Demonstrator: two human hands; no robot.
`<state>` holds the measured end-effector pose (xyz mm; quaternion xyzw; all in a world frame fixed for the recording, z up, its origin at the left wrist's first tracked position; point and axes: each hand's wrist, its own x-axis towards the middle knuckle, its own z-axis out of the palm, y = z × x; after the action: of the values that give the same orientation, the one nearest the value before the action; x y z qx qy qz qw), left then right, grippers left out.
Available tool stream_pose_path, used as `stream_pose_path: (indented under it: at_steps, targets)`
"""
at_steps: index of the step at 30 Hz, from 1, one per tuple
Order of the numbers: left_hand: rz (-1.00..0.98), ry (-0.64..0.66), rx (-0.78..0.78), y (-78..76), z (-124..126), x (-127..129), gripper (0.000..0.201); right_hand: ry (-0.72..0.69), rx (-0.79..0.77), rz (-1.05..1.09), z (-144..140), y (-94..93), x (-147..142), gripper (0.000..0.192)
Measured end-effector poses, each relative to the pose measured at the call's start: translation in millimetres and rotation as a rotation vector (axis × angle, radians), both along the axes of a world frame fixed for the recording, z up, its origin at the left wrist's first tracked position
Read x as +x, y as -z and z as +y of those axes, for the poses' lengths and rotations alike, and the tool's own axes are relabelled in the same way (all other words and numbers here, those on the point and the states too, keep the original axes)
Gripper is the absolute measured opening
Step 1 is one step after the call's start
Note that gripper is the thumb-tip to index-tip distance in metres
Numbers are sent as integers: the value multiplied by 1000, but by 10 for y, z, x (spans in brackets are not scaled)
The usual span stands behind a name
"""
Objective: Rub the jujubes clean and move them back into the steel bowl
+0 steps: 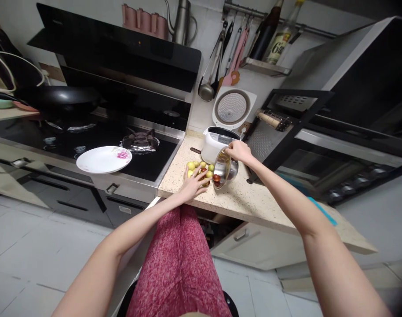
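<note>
Left grip [191,186]: fingers spread wide, laid over fruit [191,165], none clasped. Counter [174,178]: fruit grouped in a loose cluster, yellow-green and red-brown, rounded, glossy; this portion judged already out. Bowl [224,168]: tilted on its side, its material obscured somewhat by blur; red-brown fruit seen at its mouth, judged not yet out. Right grip [239,151]: closed on the bowl's rim. Rice cooker [210,147]: placed behind, lid [234,107] raised.

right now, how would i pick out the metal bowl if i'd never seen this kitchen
Right of the stove is a speckled counter with an open white rice cooker. In front of the cooker, by the small fruits, is the metal bowl, tipped on its side, its rim in the right hand. Shiny steel sets it apart from the cooker.
</note>
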<state>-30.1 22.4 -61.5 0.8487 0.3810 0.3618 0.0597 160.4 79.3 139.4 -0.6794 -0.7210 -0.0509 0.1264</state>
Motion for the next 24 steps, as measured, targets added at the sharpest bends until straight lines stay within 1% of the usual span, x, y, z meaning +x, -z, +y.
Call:
stream_pose_path:
  at_steps: [3, 7, 9, 11, 13, 15, 16, 18, 21, 24]
  targets:
    - [-21, 35, 3, 12, 5, -6, 44, -15, 50, -76, -53, 20, -3, 14]
    - [-85, 75, 10, 21, 4, -19, 43, -23, 80, -105, -137, 24, 16, 16]
    - [-91, 79, 7, 26, 8, -23, 43, -6, 81, -95, -180, 19, 89, 16]
    - [-76, 68, 2, 32, 16, -22, 44, 10, 87, -48, -223, 35, 241, 16]
    - [-59, 54, -2, 39, 23, -17, 44, 11, 101, 51, -271, 95, 475, 20]
    - [-47, 46, -5, 45, 25, -12, 43, -1, 99, 216, -331, 204, 758, 26]
    - [-41, 42, -5, 48, 25, -9, 42, -4, 76, 341, -366, 274, 902, 29]
    - [-31, 31, -5, 51, 21, -8, 42, 9, 23, 691, -450, 428, 1162, 32]
    - [-16, 13, -2, 51, 13, -11, 43, 8, -19, 837, -606, 650, 1428, 39]
    - [30, -12, 12, 47, 3, -15, 47, -4, -46, 916, -775, 830, 1553, 45]
